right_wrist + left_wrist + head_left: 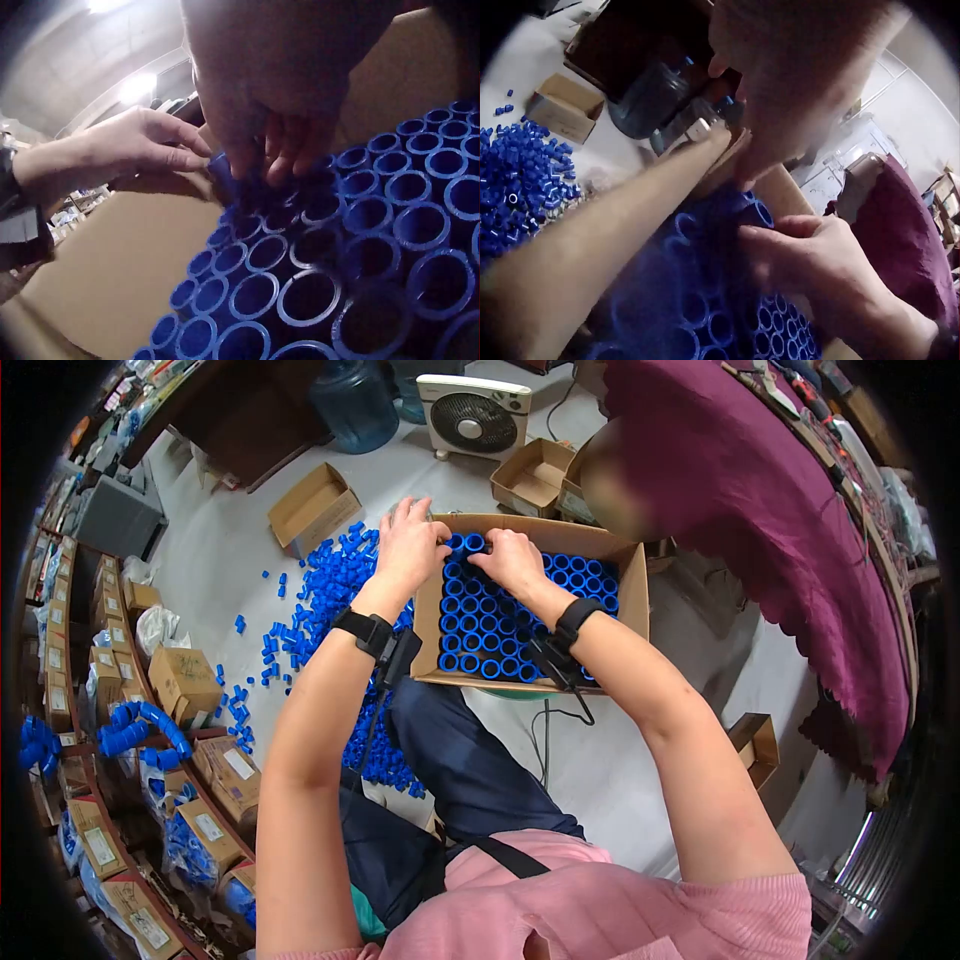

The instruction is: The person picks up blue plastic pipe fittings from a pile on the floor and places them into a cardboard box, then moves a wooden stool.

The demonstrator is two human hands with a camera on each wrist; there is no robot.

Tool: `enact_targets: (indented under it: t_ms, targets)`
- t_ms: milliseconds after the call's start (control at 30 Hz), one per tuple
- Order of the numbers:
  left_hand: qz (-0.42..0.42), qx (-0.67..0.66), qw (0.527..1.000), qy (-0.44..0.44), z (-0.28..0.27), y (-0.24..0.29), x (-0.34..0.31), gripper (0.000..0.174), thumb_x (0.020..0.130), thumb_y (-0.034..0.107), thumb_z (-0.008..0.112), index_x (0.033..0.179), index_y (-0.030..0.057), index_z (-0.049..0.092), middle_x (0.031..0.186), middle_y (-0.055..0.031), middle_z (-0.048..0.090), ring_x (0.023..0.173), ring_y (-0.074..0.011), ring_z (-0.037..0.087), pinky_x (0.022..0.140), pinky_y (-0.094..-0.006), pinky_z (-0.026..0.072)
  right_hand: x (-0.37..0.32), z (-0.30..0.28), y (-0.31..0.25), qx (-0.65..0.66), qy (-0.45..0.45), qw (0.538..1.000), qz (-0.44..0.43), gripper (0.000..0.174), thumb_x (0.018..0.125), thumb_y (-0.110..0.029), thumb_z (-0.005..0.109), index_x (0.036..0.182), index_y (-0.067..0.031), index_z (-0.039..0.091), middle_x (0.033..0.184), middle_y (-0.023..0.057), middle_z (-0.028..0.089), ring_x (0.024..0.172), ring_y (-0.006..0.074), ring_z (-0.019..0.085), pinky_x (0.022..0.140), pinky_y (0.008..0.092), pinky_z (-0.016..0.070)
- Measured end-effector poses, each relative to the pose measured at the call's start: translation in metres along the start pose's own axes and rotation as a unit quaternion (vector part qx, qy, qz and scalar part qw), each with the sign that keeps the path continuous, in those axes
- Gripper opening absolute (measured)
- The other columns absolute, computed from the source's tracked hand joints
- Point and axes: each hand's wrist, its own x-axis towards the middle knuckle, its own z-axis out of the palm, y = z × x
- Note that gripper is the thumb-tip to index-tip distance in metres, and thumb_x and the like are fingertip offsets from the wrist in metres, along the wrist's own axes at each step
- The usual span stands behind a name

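A cardboard box holds rows of blue plastic pipe fittings, standing on end with round openings up. At the box's far left corner, my left hand pinches a blue fitting between thumb and fingers. Beside it, my right hand has curled thumb and fingers around another blue fitting in the far row. In the left wrist view, the right thumb and forefinger are right at a fitting's rim. The right fingertips are partly hidden among fittings in the right wrist view.
Loose blue fittings are heaped on the floor left of the box. Small cartons, a box fan and a water jug stand beyond. Shelves of boxes line the left; maroon cloth hangs at right.
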Motion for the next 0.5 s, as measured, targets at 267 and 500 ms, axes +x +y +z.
enact_targets:
  t_ms: [267,500]
  targets:
    - [-0.115,-0.333,0.924,0.149,-0.057,-0.031,-0.086,0.011,0.076,0.014,0.059,0.082,0.0047,0.062,0.065,-0.0084,0.06,0.061,-0.0162,0.06,0.058,-0.0264,0.0465,-0.063,-0.095,-0.001,0.318,-0.075,0.945,0.013,0.016,0.077,-0.019,0.061,0.079,-0.0026,0.063,0.059,0.0027,0.059,0.049,0.0061,0.052,0.043,0.0192,0.041]
    - [-0.409,-0.355,0.817,0.198,-0.125,-0.097,-0.314,0.033,0.086,0.025,0.049,0.065,0.0017,0.058,0.044,0.0043,0.039,0.039,-0.0037,0.034,0.038,-0.0214,0.0224,-0.172,-0.136,0.01,0.387,-0.031,0.919,0.061,0.027,0.081,-0.015,0.055,0.057,-0.0047,0.047,0.047,0.0,0.045,0.037,0.0051,0.038,0.033,0.0194,0.0261]
